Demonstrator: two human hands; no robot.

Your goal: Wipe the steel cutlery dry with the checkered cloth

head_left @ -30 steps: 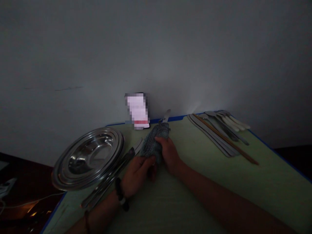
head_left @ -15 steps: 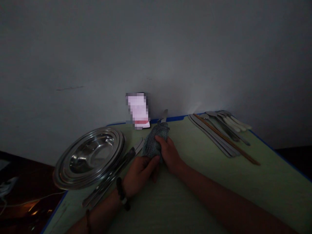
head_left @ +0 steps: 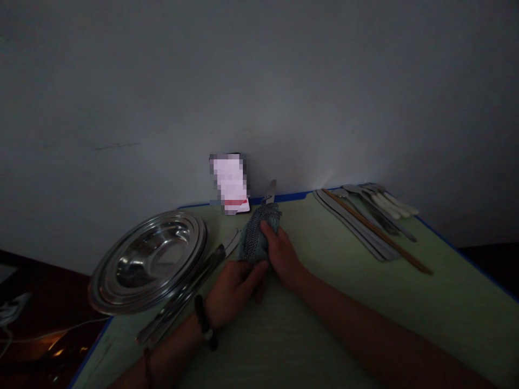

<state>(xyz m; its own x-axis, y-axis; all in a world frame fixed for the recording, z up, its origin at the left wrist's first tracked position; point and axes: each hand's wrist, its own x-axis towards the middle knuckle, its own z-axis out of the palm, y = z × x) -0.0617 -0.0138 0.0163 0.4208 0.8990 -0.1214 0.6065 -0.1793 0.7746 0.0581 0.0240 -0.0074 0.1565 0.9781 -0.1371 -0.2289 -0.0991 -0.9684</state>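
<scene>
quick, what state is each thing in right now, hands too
Cloth, bunched around the knife
Knife, mostly covered, tip end exposed
Left hand, curled at the cloth's lower end
Right hand, gripping the cloth, thumb on top
Phone, propped up, screen lit
Plates, stacked, face up
Chopsticks, lying flat
White-handled cutlery, lying side by side

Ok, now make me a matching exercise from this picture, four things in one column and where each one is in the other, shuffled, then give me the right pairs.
Things:
1. cloth
2. phone
3. metal dishes
4. chopsticks

Places:
A. leaning upright near the wall
B. lying among the cutlery on the right
C. held in the right hand, a blade sticking out past it
D. stacked on the left

Pairs: 1-C, 2-A, 3-D, 4-B
</scene>
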